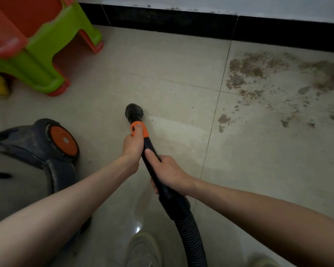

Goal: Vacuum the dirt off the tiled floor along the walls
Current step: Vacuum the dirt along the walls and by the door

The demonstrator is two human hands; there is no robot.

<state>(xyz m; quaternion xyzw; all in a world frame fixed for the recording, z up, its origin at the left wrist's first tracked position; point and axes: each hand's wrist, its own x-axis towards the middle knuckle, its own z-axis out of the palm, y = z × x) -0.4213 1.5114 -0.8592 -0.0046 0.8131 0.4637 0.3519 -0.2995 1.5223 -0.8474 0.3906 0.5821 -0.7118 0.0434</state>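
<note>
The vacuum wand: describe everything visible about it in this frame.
The vacuum wand is a black, plastic-looking tube with an orange collar near its tip and a round black nozzle pointing down at the pale tiled floor. It slants from the nozzle back toward the person, where it joins a ribbed black hose. The left hand grips it at the collar; the right hand holds it lower down. The nozzle is left of the dirt patch.

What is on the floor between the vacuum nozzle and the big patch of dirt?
In the head view, mostly bare tile and a grout line separate the nozzle from the dirt.
</note>
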